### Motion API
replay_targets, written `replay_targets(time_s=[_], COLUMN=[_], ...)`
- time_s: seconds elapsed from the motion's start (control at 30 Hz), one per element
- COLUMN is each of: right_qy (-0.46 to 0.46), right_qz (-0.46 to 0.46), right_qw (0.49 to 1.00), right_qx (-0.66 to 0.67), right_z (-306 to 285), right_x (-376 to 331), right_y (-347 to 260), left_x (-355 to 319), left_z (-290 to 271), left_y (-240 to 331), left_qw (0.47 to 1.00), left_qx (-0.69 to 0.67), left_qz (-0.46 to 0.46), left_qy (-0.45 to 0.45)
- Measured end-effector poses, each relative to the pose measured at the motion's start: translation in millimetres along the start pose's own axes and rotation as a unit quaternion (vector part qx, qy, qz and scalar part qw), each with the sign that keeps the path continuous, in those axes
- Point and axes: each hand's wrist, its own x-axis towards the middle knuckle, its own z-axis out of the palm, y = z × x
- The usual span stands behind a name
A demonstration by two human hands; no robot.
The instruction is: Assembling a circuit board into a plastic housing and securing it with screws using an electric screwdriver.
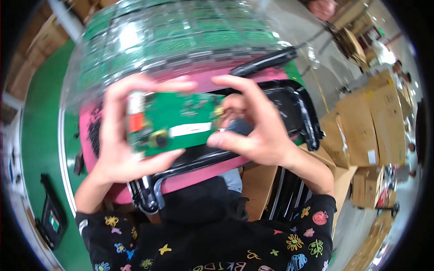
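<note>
A green circuit board (183,119) is held up between my two hands over the work surface, with a white strip and small components on its face. My left hand (120,131) is curved round the board's left end, fingers along the top edge and thumb at the bottom edge. At the right end, my right hand (257,124) grips the edge with its thumb and curled fingers. Something dark shows within the right palm; I cannot tell what it is. Behind the board, a black plastic housing (289,106) with a raised rim lies on the pink surface (194,181).
Stacked clear plastic trays (181,34) of green boards stand at the far side. A black bar-shaped part (264,61) lies beside them. Cardboard boxes (373,122) are piled on the right. Another black housing (53,217) is on the left.
</note>
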Motion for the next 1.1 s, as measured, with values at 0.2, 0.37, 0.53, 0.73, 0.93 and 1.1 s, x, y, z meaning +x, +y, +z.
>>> replay_targets(time_s=[0.2, 0.37, 0.53, 0.73, 0.93, 1.1], right_qy=[0.103, 0.067, -0.06, -0.086, -0.045, -0.047], right_qz=[0.061, 0.097, 0.221, 0.14, 0.025, 0.058], right_qw=[0.992, 0.991, 0.973, 0.97, 0.972, 0.971], right_qx=[-0.046, -0.057, -0.002, -0.177, -0.228, -0.227], right_z=[2.8, -9.1, -13.4, -17.9, -20.6, -20.9], right_x=[-0.6, -18.1, -37.2, -37.2, -16.3, -16.6], right_y=[-0.2, 6.9, 7.8, 34.7, 61.0, 61.0], left_x=[-14.9, -22.8, -32.2, -34.8, -37.0, -35.6], left_z=[-0.4, -7.8, -1.5, -3.6, 1.1, 5.0], left_y=[-16.6, -15.3, -17.0, -34.6, -43.0, -39.8], left_qw=[0.992, 0.978, 0.945, 0.942, 0.93, 0.919], left_qx=[-0.082, 0.043, 0.148, 0.173, 0.234, 0.278], left_qz=[-0.097, -0.183, -0.192, -0.21, -0.244, -0.234], left_qy=[0.012, -0.096, -0.22, -0.194, -0.142, -0.152])
